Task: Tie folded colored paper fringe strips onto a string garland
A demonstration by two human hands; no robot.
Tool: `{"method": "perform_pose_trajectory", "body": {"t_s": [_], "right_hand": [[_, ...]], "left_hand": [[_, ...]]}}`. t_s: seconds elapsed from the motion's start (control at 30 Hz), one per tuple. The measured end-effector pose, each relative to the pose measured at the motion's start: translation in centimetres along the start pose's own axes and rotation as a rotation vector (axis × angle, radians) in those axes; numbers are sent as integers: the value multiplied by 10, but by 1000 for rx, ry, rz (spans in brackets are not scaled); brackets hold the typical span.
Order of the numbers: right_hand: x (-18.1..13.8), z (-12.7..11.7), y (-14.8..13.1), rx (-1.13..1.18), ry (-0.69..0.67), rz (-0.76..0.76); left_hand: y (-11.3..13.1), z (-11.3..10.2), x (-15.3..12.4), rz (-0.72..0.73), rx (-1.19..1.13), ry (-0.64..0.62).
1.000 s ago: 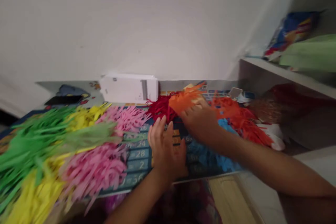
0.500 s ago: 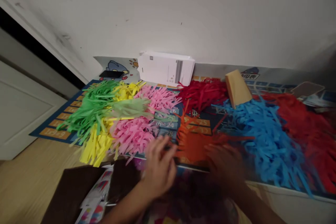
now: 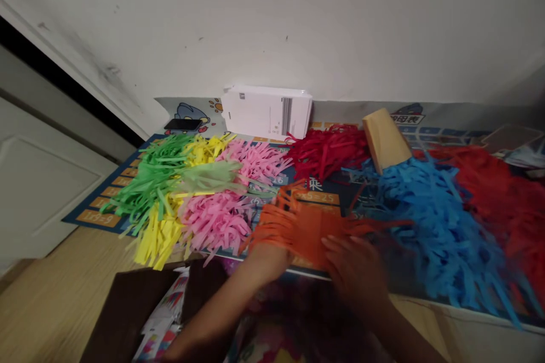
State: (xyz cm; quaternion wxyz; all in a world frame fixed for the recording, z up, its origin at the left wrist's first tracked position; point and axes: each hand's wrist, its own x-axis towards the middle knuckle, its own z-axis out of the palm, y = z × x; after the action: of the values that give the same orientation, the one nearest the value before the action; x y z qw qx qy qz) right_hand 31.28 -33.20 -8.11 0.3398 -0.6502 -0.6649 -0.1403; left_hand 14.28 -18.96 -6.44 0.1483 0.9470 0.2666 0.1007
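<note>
In the head view an orange sheet of fringed tissue paper (image 3: 317, 232) lies at the table's near edge, its cut strips spreading to the left and right. My left hand (image 3: 272, 258) reaches in beneath the left strips, which drape over it and hide the fingers. My right hand (image 3: 355, 264) rests on the sheet's right part, fingers stretched out and lying flat. Left of the orange sheet sits a pink fringed paper bundle (image 3: 217, 220). To the right spreads a blue fringed paper pile (image 3: 430, 221).
Green (image 3: 155, 176), yellow (image 3: 159, 235) and dark red fringed paper (image 3: 327, 150) lie around, with a red fringed pile (image 3: 498, 193) far right. A white box (image 3: 266, 113) leans on the wall. A tan folded paper piece (image 3: 386, 140) stands behind the blue pile. A phone (image 3: 183, 125) lies back left.
My left hand has moved from the table edge forward under the orange strips, lifting them and shifting them left. My right hand stays on the sheet. The view has shifted slightly.
</note>
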Motion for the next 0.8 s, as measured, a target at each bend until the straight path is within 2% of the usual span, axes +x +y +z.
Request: {"method": "perform_pose_trajectory", "body": {"t_s": [0.07,0.1,0.2,0.27,0.33,0.4,0.47,0.53,0.6,0.67,0.73,0.8], "right_hand": [[-3,7,2,35,-35,4],[-4,9,4,50,-56,7],[-7,13,7,77,-107,18],[-7,16,6,71,-139,22],[-6,18,2,54,-164,20],[-3,18,0,45,-182,16],[1,13,7,25,-221,27],[3,-2,23,-34,-286,56],[3,-22,42,-126,-327,82],[5,-41,51,-183,-318,90],[9,-49,45,-143,-315,59],[15,-44,29,-54,-323,14]], "left_hand": [[-17,-31,-30,-130,59,-109],[-23,-50,-46,-129,47,-183],[-19,-102,-81,63,-106,-264],[-3,-113,-80,214,-279,-323],[14,-97,-61,277,-263,-245],[25,-60,-35,333,-80,-168],[25,-22,-14,318,36,-70],[17,4,-2,312,57,-77],[8,12,0,296,31,-70],[5,9,-1,277,-9,-36],[7,2,0,255,-40,-3],[13,-4,3,229,-58,5]]}}
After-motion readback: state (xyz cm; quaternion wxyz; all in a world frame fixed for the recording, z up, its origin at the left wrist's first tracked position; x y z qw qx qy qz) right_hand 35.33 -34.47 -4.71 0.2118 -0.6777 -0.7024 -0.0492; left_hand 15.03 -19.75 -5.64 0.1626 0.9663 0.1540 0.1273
